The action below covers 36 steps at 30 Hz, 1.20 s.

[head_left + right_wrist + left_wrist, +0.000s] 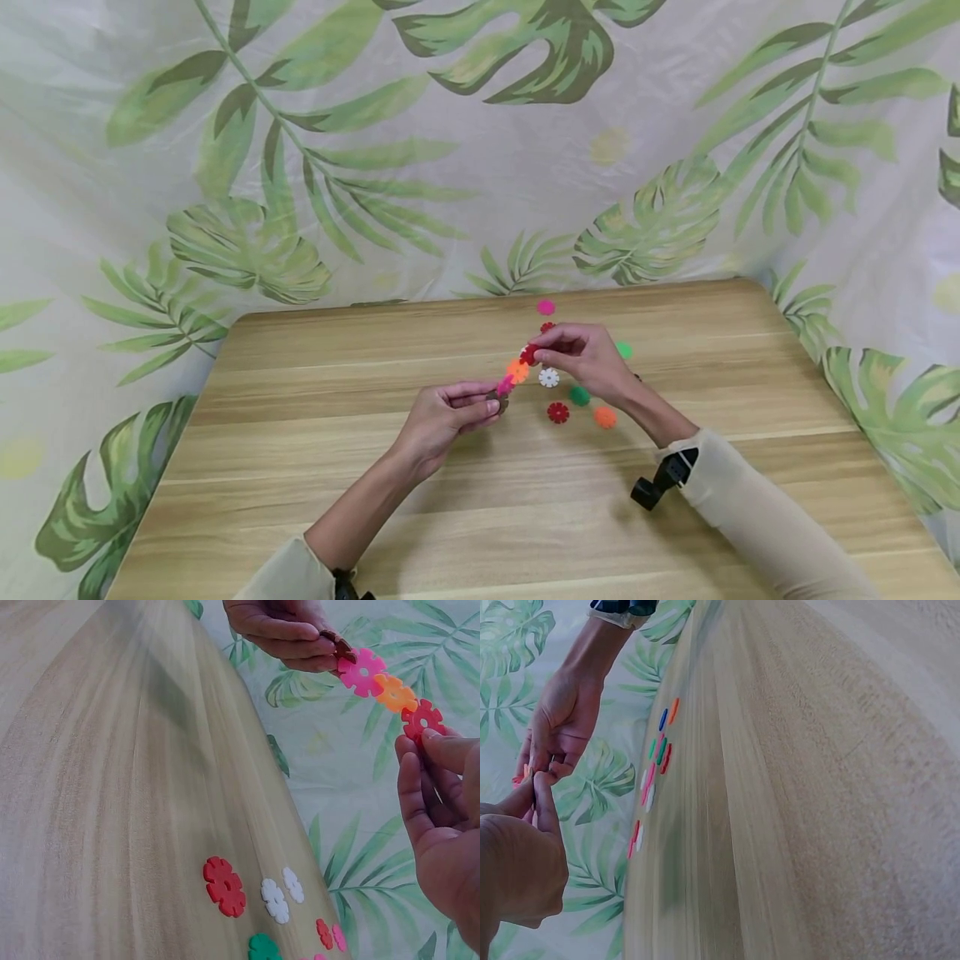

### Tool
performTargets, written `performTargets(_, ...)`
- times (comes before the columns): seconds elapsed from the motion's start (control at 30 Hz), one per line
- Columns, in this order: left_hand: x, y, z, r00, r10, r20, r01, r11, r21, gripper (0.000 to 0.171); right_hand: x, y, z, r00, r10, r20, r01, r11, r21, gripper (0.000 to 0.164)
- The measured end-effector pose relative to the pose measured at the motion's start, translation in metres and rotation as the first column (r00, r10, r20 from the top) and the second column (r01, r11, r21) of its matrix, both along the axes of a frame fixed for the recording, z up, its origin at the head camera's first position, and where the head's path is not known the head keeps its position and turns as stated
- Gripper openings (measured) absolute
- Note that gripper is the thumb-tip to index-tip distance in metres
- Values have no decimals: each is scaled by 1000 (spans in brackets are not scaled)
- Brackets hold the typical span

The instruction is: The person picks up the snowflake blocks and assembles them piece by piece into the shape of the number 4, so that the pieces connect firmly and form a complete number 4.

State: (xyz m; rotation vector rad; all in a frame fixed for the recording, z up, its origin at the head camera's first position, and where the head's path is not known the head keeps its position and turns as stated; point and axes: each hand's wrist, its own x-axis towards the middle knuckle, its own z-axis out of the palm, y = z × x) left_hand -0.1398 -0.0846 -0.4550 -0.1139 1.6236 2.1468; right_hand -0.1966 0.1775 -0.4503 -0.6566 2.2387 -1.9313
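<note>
A short chain of notched plastic discs, shaped like snowflakes, is stretched between my two hands above the table. My left hand (442, 423) pinches the brown disc (339, 645) at one end. From it run a pink disc (362, 673) and an orange disc (395, 693), each joined to its neighbour. At the other end my right hand (588, 358) pinches the red disc (422, 718) between thumb and fingers. In the left wrist view both hands meet closely, and the chain is mostly hidden behind the fingers.
On the wooden table (300, 467) lie several loose discs: a red one (558, 412), a white one (549, 377), a dark green one (580, 395), an orange one (605, 417), a light green one (624, 350) and a pink one (546, 307). Leaf-patterned cloth (450, 208) hangs behind.
</note>
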Motion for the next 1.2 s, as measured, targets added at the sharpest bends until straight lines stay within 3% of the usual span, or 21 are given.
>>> performTargets(0.9,2,8,-1,997,71,23,-69,996,-61,26,8,-4,-10,999,-31,-42,30,999,-38,16)
performTargets(1.2,1,13,-5,999,44,-4,-44,998,-42,31,9,-3,-12,996,-67,-53,65,997,-32,16)
